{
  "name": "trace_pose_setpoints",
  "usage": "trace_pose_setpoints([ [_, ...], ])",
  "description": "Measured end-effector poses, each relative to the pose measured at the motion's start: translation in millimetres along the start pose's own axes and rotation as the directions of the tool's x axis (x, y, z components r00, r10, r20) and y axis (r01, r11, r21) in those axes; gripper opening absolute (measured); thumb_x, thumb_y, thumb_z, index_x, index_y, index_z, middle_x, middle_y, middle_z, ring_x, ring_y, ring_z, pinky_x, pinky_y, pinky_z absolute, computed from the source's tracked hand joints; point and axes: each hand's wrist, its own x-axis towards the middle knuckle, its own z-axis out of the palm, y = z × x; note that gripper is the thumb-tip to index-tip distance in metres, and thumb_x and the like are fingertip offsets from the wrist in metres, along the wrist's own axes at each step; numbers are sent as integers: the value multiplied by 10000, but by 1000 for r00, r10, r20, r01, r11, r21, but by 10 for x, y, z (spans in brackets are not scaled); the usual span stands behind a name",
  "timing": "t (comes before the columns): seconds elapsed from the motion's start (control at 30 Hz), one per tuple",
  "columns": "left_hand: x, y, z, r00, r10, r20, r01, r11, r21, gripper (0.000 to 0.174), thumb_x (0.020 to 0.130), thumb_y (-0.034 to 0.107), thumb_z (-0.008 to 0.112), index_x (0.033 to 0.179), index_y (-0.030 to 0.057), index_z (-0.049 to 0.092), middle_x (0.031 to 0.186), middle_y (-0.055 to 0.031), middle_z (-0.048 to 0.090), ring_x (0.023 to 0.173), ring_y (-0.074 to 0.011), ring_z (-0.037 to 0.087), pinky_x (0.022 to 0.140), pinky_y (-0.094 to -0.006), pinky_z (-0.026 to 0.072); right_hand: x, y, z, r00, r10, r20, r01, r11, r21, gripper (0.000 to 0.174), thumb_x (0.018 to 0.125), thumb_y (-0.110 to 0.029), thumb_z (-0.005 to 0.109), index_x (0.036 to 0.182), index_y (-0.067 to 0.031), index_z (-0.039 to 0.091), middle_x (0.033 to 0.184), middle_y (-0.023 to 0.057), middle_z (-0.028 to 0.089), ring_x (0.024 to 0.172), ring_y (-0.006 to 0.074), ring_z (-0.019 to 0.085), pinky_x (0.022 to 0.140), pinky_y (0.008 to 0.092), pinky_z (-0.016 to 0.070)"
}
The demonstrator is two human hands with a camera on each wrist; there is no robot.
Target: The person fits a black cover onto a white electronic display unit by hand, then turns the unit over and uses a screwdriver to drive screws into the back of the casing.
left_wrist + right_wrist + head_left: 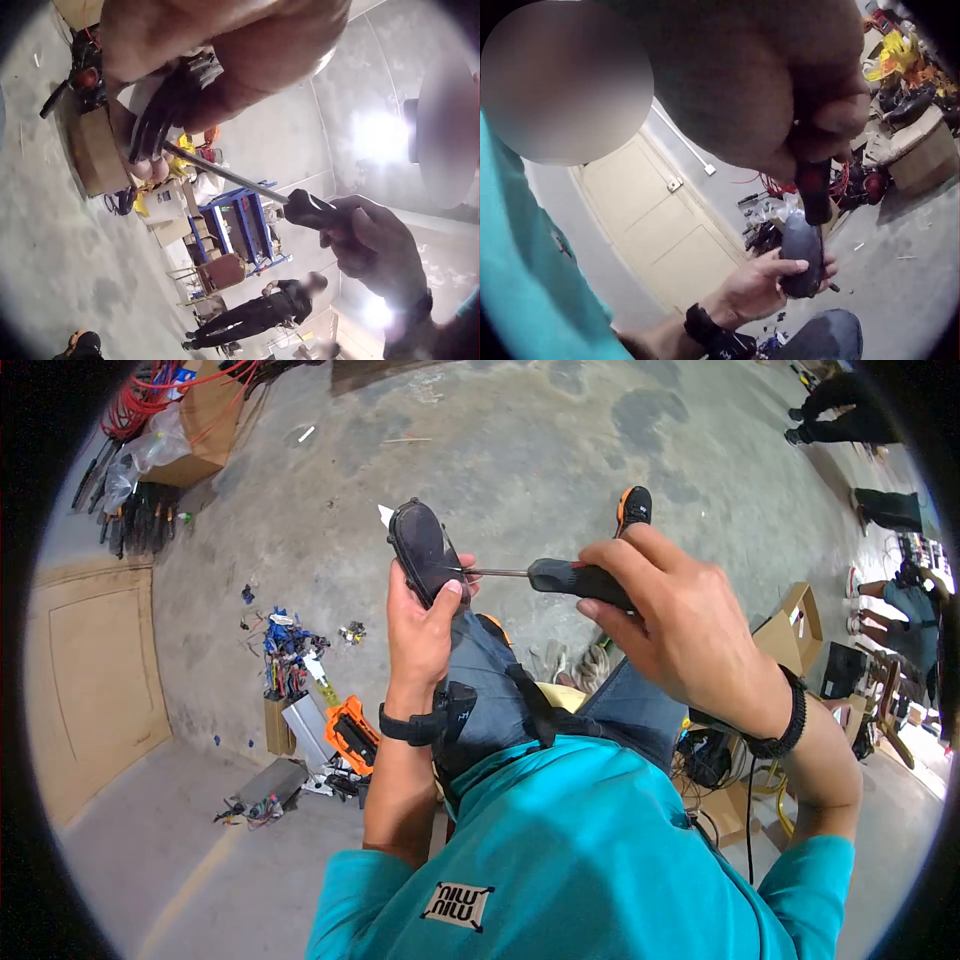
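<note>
A black oblong casing (422,540) with rounded ends is held up in front of the body by my left hand (420,638). The thumb lies on its dark, smooth face, and fingers show behind its far edge. My right hand (685,625) grips the black handle of a screwdriver (555,575). Its metal shaft (232,176) points left, and the tip meets the casing near its lower edge, close to the left thumb. In the right wrist view the screwdriver's handle overlaps the upper end of the casing (801,262).
On the floor at left lie a heap of coloured wires and connectors (285,645), an orange-and-black part (352,735) and a grey metal box (272,782). A cardboard box (212,430) with red cable stands at upper left. A person (259,311) stands farther off.
</note>
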Motion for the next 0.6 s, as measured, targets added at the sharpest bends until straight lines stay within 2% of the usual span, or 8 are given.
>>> trace_pose_setpoints([
  [0.17,53,-55,72,998,-54,-21,54,998,-19,426,906,-42,557,1304,14,415,1143,-194,646,1008,-286,669,874,-406,573,-1,252,-43,968,-22,250,43,996,-80,371,823,-173,720,1150,-32,616,852,162,607,761,369,622,664,425,511],
  [0.2,60,-47,50,998,-63,-13,63,998,-20,426,906,-42,557,1304,14,415,1143,-194,646,1008,-286,669,874,-406,573,-31,490,37,994,-70,89,67,997,39,310,855,-253,687,1072,-34,648,745,159,643,733,324,667,633,430,521],
  [0.27,84,-57,-29,982,-121,-144,118,993,-31,419,905,-46,552,1299,8,420,1168,-204,632,1044,-314,661,882,-422,577,-41,750,-146,909,357,216,-415,820,395,347,888,-222,666,1179,-38,632,788,102,666,726,236,671,664,384,533],
  [0.3,76,-55,-53,977,-143,-157,136,989,-58,423,908,-41,559,1306,6,424,1207,-217,610,1099,-337,641,887,-432,578,-25,956,-74,905,359,229,-423,818,389,347,888,-222,666,1179,-38,632,788,102,666,726,236,671,664,384,533],
  [0.37,73,-134,-48,971,-206,-120,197,977,-81,427,912,-36,561,1314,7,423,1222,-222,603,1117,-342,631,891,-435,577,-40,1434,381,860,491,136,-302,276,912,382,892,-176,660,1239,-25,607,791,44,650,733,178,651,683,356,533],
  [0.43,101,-235,-3,956,-285,-70,276,954,-117,431,925,-18,567,1329,5,419,1245,-228,591,1154,-349,611,902,-444,570,99,1814,928,854,473,217,-297,101,949,295,886,-139,667,1150,-20,613,800,35,645,711,187,645,687,362,535],
  [0.53,161,-399,41,909,-407,-86,394,909,-133,421,927,-14,565,1324,1,424,1246,-224,593,1147,-348,616,920,-454,556,357,2466,2083,650,692,314,-365,-78,928,207,861,-186,721,901,-87,543,716,25,589,616,149,591,600,310,502],
  [0.6,241,-544,45,869,-480,-118,465,875,-136,426,922,-11,575,1322,6,430,1230,-213,600,1139,-349,622,939,-465,540,287,2890,2970,424,863,275,-602,42,797,202,839,-195,705,753,-45,600,647,43,597,522,135,572,450,315,432],
])
